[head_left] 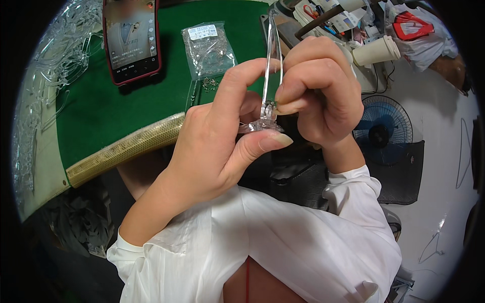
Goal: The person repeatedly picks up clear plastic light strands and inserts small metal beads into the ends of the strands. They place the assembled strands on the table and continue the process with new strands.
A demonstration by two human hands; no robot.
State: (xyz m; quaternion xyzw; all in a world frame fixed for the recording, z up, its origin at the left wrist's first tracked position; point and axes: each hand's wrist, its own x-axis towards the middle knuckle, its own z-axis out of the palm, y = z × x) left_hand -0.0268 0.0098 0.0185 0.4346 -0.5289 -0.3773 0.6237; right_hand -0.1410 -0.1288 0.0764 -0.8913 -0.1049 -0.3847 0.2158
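A: Where do we log the clear glasses frame?

B: Held up between both hands, near the front edge of the green table.

A: State of each grip?

B: We note the left hand closed on the frame's front, thumb on the body side, fingers beyond. The right hand has thumb and forefinger brought together in a pinch at the hinge; whether a tiny part sits between those tips, we cannot tell.

A: Long axis?

B: The side arms run from the hinge away from the body, almost straight up our view. The hinge lies just left of the right fingertips and beyond the left thumb; we record the right fingertips as nearer.
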